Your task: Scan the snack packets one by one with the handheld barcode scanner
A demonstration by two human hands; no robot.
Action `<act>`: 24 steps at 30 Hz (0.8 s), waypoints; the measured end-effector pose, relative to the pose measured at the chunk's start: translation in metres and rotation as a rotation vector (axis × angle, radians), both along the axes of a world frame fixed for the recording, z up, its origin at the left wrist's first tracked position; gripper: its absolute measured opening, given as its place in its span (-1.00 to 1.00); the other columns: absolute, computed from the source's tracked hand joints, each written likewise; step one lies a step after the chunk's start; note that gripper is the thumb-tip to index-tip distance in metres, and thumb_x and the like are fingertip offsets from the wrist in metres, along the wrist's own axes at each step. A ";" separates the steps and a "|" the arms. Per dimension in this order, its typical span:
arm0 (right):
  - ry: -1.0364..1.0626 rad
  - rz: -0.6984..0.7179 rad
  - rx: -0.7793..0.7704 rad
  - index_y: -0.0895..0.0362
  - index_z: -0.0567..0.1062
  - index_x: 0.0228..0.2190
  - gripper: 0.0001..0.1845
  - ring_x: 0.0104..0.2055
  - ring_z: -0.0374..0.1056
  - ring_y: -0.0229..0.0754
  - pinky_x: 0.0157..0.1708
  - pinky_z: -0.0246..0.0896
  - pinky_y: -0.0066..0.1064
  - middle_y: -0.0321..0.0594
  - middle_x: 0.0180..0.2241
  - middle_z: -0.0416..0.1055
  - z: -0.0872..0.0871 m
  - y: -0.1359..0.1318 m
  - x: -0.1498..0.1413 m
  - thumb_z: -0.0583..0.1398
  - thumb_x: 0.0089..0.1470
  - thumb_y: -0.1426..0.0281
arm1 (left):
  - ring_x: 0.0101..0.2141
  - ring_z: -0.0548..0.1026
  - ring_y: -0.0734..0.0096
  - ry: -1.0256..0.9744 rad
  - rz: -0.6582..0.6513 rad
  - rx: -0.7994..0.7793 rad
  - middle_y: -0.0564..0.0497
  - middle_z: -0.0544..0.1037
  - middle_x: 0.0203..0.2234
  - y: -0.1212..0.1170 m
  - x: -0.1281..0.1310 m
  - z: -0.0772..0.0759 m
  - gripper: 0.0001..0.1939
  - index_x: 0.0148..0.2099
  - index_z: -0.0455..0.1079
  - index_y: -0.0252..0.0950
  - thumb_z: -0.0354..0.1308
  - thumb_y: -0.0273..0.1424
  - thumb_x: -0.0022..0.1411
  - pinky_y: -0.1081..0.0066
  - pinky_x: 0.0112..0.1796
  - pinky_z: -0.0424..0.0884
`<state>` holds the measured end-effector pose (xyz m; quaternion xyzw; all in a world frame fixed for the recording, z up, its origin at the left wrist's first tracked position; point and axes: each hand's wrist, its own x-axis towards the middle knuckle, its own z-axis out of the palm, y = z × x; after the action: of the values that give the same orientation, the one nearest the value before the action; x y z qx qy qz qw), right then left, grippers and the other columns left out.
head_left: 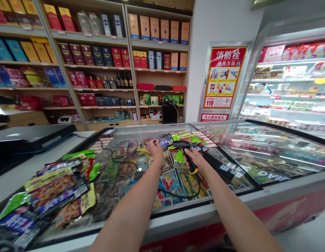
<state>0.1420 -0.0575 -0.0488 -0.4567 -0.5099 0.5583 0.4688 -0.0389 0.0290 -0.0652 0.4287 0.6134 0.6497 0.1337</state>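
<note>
My right hand (pixel 194 159) is wrapped round the grip of a black barcode scanner (pixel 181 144), whose head faces left. Pinched in my left hand (pixel 156 149) is a dark snack packet (pixel 166 140), held up just in front of the scanner head. Past the scanner, green and dark snack packets (pixel 183 135) lie on the freezer's glass top (pixel 120 140). A black cable (pixel 178 196) loops from the scanner's handle across the glass. To the left, a heap of snack packets (pixel 59 185) in yellow, dark blue and green covers the near corner of the glass.
A black flat device (pixel 33 138) stands on the counter at left. Shelves (pixel 99 36) with boxed goods and bottles line the back wall. A lit refrigerated display (pixel 290 80) stands at right, and a red-and-yellow poster (pixel 225 77) hangs beside it.
</note>
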 end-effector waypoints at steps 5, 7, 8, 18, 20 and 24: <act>0.042 0.066 -0.025 0.11 0.26 -0.43 -0.63 -0.73 0.19 -0.35 -0.76 0.18 -0.50 -0.41 -0.67 0.30 -0.004 0.002 -0.018 0.20 0.02 0.08 | -0.23 0.47 0.31 0.071 -0.008 -0.025 -0.06 0.51 -0.33 -0.011 -0.018 0.008 -0.89 -0.28 0.31 -0.25 -0.04 -0.42 0.22 0.35 -0.16 0.33; 0.034 0.104 -0.036 0.11 0.25 -0.45 -0.62 -0.75 0.17 -0.36 -0.77 0.16 -0.51 -0.41 -0.68 0.30 -0.002 0.001 -0.033 0.20 0.03 0.07 | -0.25 0.47 0.32 0.115 0.015 -0.020 -0.06 0.51 -0.34 -0.018 -0.038 0.011 -0.89 -0.28 0.32 -0.25 -0.03 -0.41 0.23 0.37 -0.17 0.33; 0.033 0.128 -0.043 0.11 0.24 -0.45 -0.62 -0.75 0.17 -0.37 -0.78 0.15 -0.51 -0.41 -0.68 0.30 0.000 0.000 -0.041 0.20 0.03 0.07 | -0.26 0.47 0.32 0.134 0.032 -0.020 -0.06 0.52 -0.34 -0.023 -0.051 0.013 -0.89 -0.28 0.32 -0.26 -0.02 -0.41 0.23 0.37 -0.18 0.33; 0.040 0.368 -0.080 0.10 0.23 -0.41 -0.62 -0.76 0.18 -0.37 -0.77 0.13 -0.54 -0.46 -0.70 0.29 0.018 -0.010 -0.166 0.20 0.02 0.07 | -0.21 0.50 0.21 0.259 0.340 -0.158 -0.14 0.55 -0.28 -0.082 -0.200 0.039 -0.79 -0.18 0.38 -0.29 -0.04 -0.35 0.25 0.33 -0.18 0.34; 0.044 0.418 -0.087 0.10 0.23 -0.42 -0.61 -0.76 0.17 -0.37 -0.77 0.12 -0.54 -0.45 -0.71 0.28 0.020 -0.013 -0.192 0.19 0.03 0.06 | -0.20 0.50 0.20 0.292 0.399 -0.199 -0.15 0.56 -0.26 -0.097 -0.228 0.049 -0.76 -0.14 0.38 -0.28 -0.06 -0.33 0.26 0.32 -0.17 0.33; 0.060 0.513 -0.077 0.11 0.23 -0.39 -0.61 -0.76 0.18 -0.37 -0.77 0.12 -0.54 -0.45 -0.70 0.30 0.020 -0.019 -0.241 0.19 0.03 0.05 | -0.16 0.50 0.11 0.340 0.498 -0.356 -0.18 0.57 -0.24 -0.128 -0.277 0.062 -0.72 -0.10 0.39 -0.27 -0.07 -0.30 0.27 0.23 -0.14 0.31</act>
<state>-0.0993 -0.0763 -0.0286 -0.3130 -0.5732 0.6914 0.3089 -0.3157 -0.0989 -0.0034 0.3383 0.8162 0.4645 -0.0603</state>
